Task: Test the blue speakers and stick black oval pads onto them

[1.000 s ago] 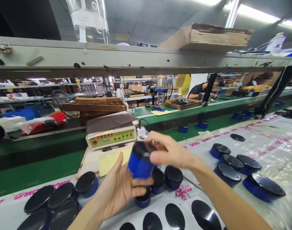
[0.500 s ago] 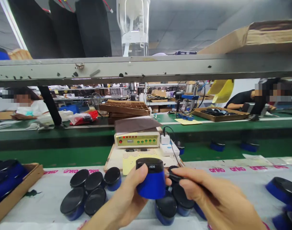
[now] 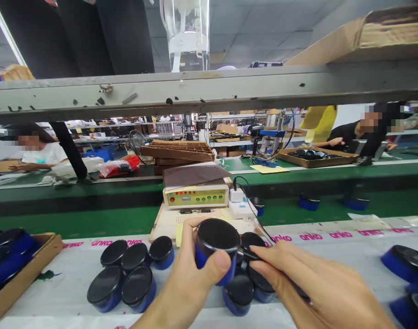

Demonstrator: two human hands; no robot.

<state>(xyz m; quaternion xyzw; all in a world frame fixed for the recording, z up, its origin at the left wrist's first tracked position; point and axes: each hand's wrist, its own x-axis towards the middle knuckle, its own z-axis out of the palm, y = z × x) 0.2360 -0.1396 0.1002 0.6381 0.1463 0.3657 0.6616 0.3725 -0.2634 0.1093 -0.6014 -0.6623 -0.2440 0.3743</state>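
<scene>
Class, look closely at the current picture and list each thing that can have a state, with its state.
Left hand: closed around a unit
Held blue unit: raised, black top up
Right hand: pinching a connector
Black connector: at the unit's side, full insertion unclear
Control box: red light lit
White adapter: black plug in its top
Left carton: open, holding units

We can reach over the long green belt (image 3: 102,219) left of the cream control box with green buttons (image 3: 196,198); above it a grey metal beam (image 3: 195,87) bars us, at right a thin black cable (image 3: 260,224), nearer us round black-topped blue units (image 3: 136,285).
</scene>
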